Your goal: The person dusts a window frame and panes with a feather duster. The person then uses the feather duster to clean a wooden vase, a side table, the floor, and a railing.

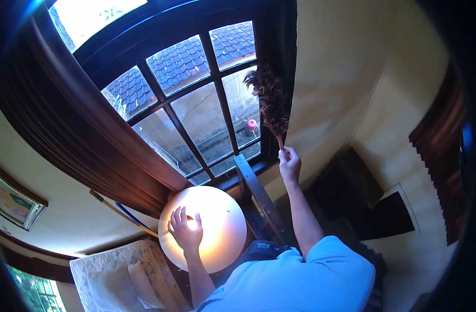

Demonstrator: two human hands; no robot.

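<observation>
My right hand (290, 165) is closed around the thin handle of a dark feather duster (270, 99), held upright. Its feathers lie against or just before the right side of the dark window frame (217, 78); contact cannot be made out. Lower left, my left hand (186, 231) has its fingers spread and holds nothing. It is over the lit white round lampshade (222, 223), near the bright opening in its top; whether it touches the shade is unclear.
A brown curtain (87, 119) hangs left of the window. A narrow wooden piece (258, 192) stands between lamp and right arm. Poles (123, 213), a cushioned seat with pillows (110, 286) and a framed picture (14, 200) are at the left.
</observation>
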